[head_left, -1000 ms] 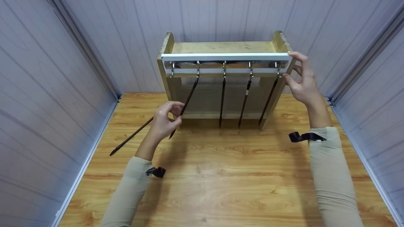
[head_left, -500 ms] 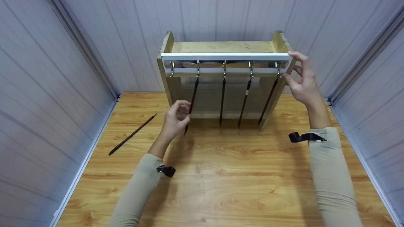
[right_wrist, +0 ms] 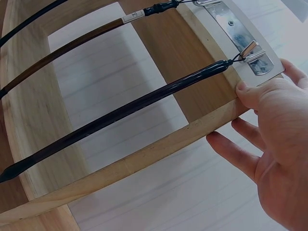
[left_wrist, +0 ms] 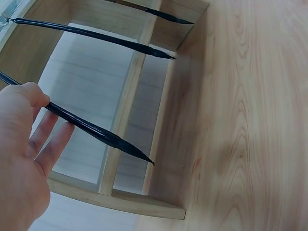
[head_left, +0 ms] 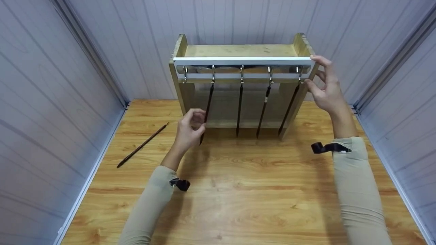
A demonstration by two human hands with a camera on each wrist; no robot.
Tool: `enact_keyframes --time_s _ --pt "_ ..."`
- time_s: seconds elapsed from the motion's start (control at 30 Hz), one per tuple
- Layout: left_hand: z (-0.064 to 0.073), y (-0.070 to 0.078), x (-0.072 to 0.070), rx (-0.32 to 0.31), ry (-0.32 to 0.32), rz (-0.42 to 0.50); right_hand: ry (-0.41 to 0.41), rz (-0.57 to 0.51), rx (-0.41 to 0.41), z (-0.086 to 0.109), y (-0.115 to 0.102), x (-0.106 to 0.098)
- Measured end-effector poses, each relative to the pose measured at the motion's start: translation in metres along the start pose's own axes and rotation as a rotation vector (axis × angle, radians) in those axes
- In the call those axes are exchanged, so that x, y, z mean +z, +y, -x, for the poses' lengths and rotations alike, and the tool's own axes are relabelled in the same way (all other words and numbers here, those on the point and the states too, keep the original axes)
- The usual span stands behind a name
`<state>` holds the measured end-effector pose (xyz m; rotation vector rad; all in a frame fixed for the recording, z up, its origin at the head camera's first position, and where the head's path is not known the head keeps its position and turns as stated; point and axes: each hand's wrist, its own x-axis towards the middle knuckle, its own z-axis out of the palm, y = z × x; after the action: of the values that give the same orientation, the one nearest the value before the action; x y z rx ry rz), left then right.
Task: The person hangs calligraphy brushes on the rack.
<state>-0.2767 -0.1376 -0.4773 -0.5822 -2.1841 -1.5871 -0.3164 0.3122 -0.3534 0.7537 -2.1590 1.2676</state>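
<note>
A wooden rack (head_left: 238,51) stands at the back, with a white rail (head_left: 201,61) of metal hooks along its front. Several dark calligraphy brushes hang from the hooks by loops; the leftmost hook bears none. My left hand (head_left: 188,131) pinches the leftmost hanging brush (left_wrist: 108,137) between thumb and fingers, partway down its handle. Its tip points down past my fingers. My right hand (head_left: 327,90) grips the rack's upper right corner, thumb on the front by the rail's end, other fingers around the side. Beside it hangs the rightmost brush (right_wrist: 120,111).
Another brush (head_left: 143,145) lies slanted on the wood-grain tabletop (head_left: 238,190), left of the rack. Pale panelled walls rise behind and on both sides. One hanging brush (right_wrist: 72,45) has a browner handle and a white label.
My left hand has moved right with the brush, which now hangs closer to straight down. The brush on the tabletop has come into full view. My right hand has stayed in place.
</note>
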Motion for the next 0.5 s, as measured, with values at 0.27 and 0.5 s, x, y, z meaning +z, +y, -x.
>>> enact_keyframes --time_s 0.27,0.5 --pt "0.008 -0.005 -0.018 -0.037 -0.021 -0.017 0.017 -0.037 0.044 -0.001 0.000 0.004" --pt "0.018 -0.010 -0.046 -0.120 -0.018 -0.074 0.001 -0.011 -0.003 -0.002 -0.001 0.004"
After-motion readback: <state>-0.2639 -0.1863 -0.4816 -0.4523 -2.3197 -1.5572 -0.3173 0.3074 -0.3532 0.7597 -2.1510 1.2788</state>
